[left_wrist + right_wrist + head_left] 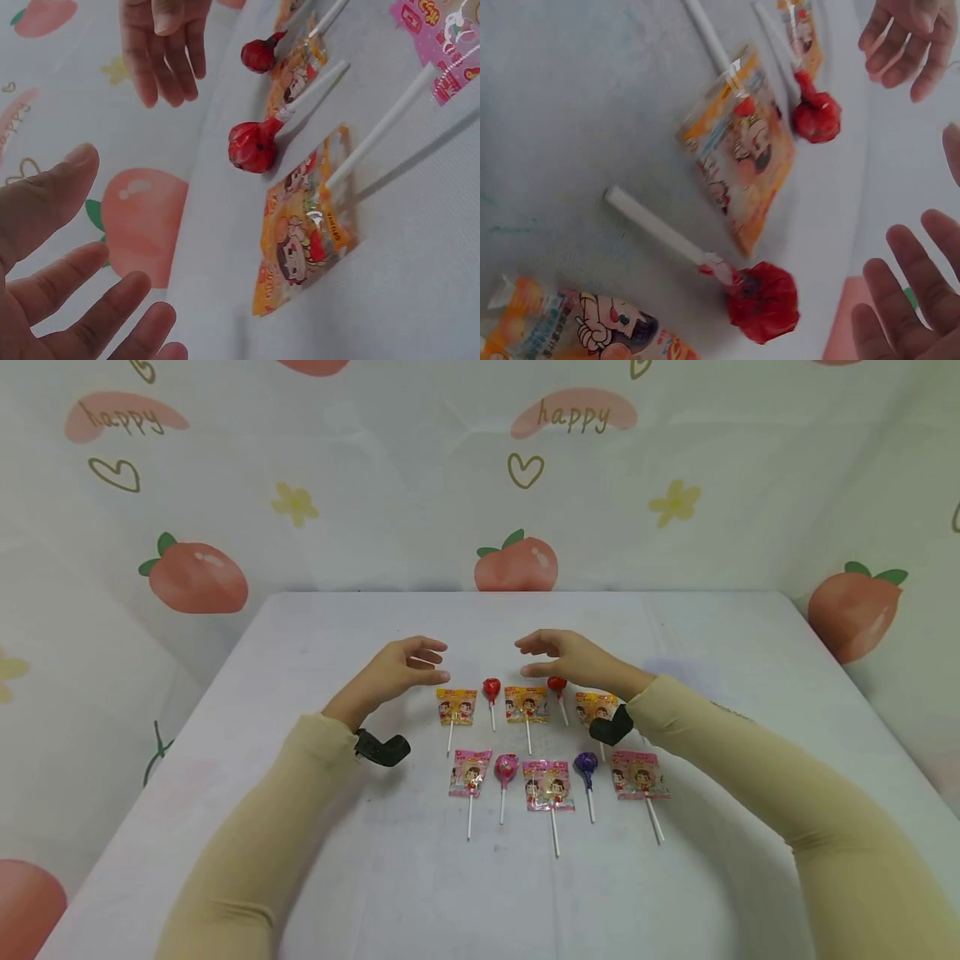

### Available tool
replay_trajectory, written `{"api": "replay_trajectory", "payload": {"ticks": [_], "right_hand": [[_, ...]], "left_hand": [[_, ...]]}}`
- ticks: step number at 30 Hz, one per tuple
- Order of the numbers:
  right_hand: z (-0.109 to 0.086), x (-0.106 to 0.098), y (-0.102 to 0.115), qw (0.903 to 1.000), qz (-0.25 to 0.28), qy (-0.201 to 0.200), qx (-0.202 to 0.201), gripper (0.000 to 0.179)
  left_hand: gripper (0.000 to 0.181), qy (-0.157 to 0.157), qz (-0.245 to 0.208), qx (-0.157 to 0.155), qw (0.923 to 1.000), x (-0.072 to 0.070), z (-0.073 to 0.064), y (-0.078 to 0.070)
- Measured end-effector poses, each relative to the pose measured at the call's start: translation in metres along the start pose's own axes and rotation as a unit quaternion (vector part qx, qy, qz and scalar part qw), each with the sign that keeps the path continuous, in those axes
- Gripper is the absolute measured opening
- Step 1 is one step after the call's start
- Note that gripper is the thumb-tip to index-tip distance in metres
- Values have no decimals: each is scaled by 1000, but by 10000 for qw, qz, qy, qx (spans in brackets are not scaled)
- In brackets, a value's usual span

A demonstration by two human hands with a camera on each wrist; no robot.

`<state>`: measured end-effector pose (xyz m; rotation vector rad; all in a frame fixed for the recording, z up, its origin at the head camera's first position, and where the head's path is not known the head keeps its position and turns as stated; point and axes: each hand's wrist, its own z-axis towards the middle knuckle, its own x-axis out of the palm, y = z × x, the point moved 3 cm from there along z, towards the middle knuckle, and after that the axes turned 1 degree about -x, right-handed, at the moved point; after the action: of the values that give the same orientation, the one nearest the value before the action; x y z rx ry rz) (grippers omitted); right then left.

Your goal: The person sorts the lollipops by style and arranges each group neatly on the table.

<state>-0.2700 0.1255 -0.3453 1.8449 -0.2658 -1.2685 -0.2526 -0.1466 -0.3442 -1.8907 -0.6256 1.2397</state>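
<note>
My left hand (399,670) hovers at the left end of two rows of lollipops, its fingers loosely bent and holding nothing. Opposite it, my right hand (576,660) hangs over the back row with a gap between its thumb and fingers, overlapping a red ball lollipop (557,684). Nearest my left hand lies a flat lollipop in an orange wrapper (304,225), beside another red ball lollipop (253,146). A middle orange-wrapped lollipop (527,704) lies between the red ones. A right orange-wrapped lollipop (595,704) is partly hidden by my right wrist's black camera (612,727).
In the front row are pink-wrapped flat lollipops (548,787), a pink ball lollipop (506,767) and a purple ball lollipop (586,763), sticks pointing toward me. They lie on a white table (420,893). Behind its far edge hangs a peach-printed cloth (405,527).
</note>
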Motion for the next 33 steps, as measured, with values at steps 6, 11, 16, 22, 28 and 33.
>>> {"api": "replay_trajectory", "payload": {"ticks": [6, 11, 16, 22, 28, 33], "right_hand": [[9, 6, -8, 9985, -19, 552, 58, 52], [13, 10, -11, 9959, -118, 888, 122, 55], [17, 13, -16, 9925, -205, 1145, 373, 63], [20, 16, -20, 9897, -386, 1326, 368, 66], [18, 18, -20, 9866, -844, 1371, 248, 67], [20, 22, -20, 9850, -1032, 1337, 365, 64]], "left_hand": [[62, 234, -32, -168, 9996, 6, 6, 6], [61, 355, 145, -314, 9988, 9, 12, 12], [60, 445, 500, -529, 9964, 12, 15, 17], [63, 580, 754, -534, 9940, 15, 16, 20], [63, 594, 877, -543, 9929, 20, 17, 20], [64, 609, 1123, -494, 9906, 24, 19, 22]]}}
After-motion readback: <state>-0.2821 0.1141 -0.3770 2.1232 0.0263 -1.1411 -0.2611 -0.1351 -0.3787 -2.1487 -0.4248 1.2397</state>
